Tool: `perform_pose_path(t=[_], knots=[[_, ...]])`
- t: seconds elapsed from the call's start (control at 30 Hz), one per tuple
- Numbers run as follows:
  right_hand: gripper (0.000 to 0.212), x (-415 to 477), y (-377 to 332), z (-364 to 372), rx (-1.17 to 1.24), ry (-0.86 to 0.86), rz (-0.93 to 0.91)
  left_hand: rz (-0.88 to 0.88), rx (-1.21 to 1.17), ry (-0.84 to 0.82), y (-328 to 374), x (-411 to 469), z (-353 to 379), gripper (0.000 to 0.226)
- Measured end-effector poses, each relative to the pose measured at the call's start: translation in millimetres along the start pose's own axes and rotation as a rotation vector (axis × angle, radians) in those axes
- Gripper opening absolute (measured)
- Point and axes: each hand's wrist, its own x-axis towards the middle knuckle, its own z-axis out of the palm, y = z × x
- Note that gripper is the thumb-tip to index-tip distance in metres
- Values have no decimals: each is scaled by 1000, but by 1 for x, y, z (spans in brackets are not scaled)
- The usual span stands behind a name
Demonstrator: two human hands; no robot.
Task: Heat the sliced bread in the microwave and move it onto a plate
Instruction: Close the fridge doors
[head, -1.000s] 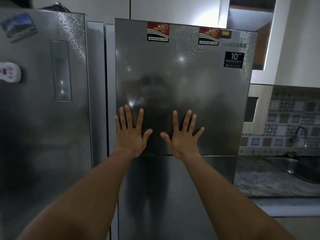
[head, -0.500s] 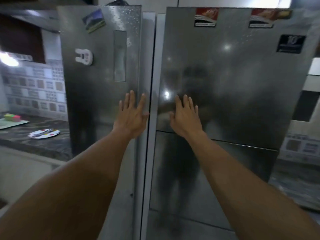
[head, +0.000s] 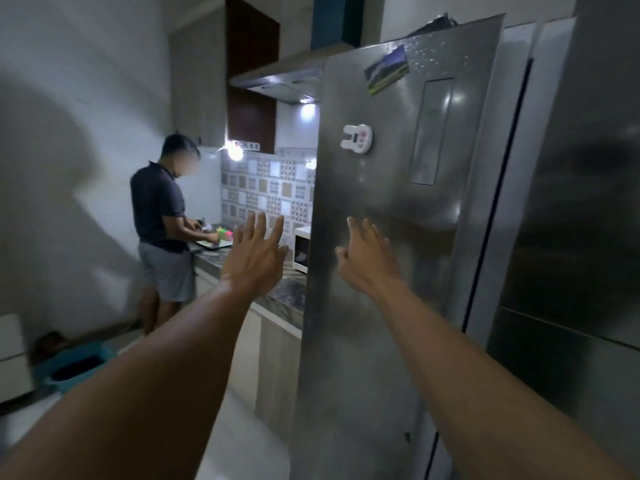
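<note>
- Arms reach forward from the bottom edge, both bare, both hands empty.
- The left hand (head: pixel 254 254) is raised with fingers spread and palm facing away, held in the air in front of the counter (head: pixel 277 296), touching nothing.
- The right hand (head: pixel 363 258) is open too, fingers stretched forward, in front of the steel door of the near fridge (head: pixel 381 323); whether the fingertips touch the metal cannot be told.
- A white microwave (head: pixel 300 251) stands on the counter just left of that fridge, its right part hidden behind the fridge's edge; the left hand overlaps its left side in this view.
- The sliced bread and the plate cannot be made out anywhere; the far end of the counter is too small and blurred to tell.
- On the near fridge door sit a landscape picture magnet (head: pixel 388 69) near the top and a white rabbit-shaped magnet (head: pixel 356 139) below it, with a long recessed handle panel (head: pixel 431 131) to their right.
- A second steel fridge (head: pixel 571 220) stands just beside the first, on the right.
- Another person (head: pixel 162 230) in a dark shirt and grey shorts stands at the far end of the counter, hands over a tray (head: pixel 211 244) that holds small coloured items.
- A patterned tile wall (head: pixel 266 188) runs behind the counter under a lit hood (head: pixel 277 81).
- A blue bin (head: pixel 74 368) sits on the floor at lower left.
</note>
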Motion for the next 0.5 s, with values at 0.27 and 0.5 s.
perform_pose_path(t=[0.27, 0.5], knots=[[69, 84, -90, 94, 86, -144, -73, -154, 10, -35, -135, 33, 33, 63], [71, 164, -150, 181, 109, -200, -92, -164, 79, -82, -235, 83, 76, 60]])
